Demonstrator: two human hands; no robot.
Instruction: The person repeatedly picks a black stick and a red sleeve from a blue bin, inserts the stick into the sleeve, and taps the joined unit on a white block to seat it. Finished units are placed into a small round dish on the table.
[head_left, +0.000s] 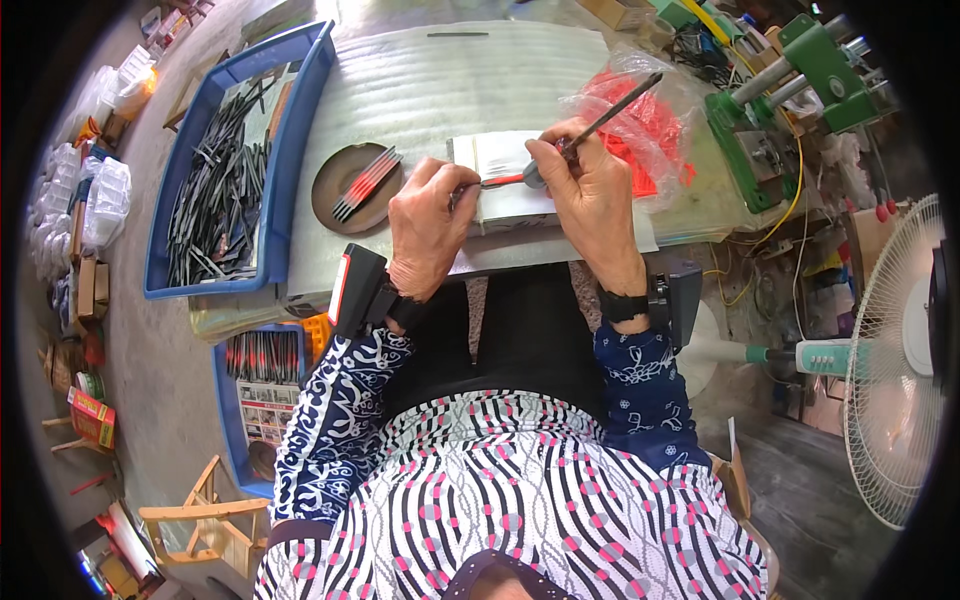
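Bench (440, 90) is covered with a pale ribbed sheet; a blue tray (165, 275) of dark metal strips sits at far left, a green press-like machine (800, 90) at far right, a fan (895, 370) at near right. Centre of the bench: a small white block (505, 175) serves as the work surface, a clear bag of red parts (645, 125) just right of it, and a brown round dish (345, 185) to its left holding a few finished red-and-dark pieces. Step in hand looks like assembly: fitting a red piece (497, 181) onto a thin dark rod (615, 108) over the block. Right hand (590, 195) is closed in a pinch on the rod, which tilts up and away to the right. Left hand (432, 225) is curled, fingertips pressing the red piece's near end on the block. Next move, I'd judge, calls for steady alignment and a firm push to seat the joint, then a drop in the dish. Hard to tell: the joint itself is hidden behind the right fingers; the left hand's grip on the piece is partly covered; tray contents blur at the rim.
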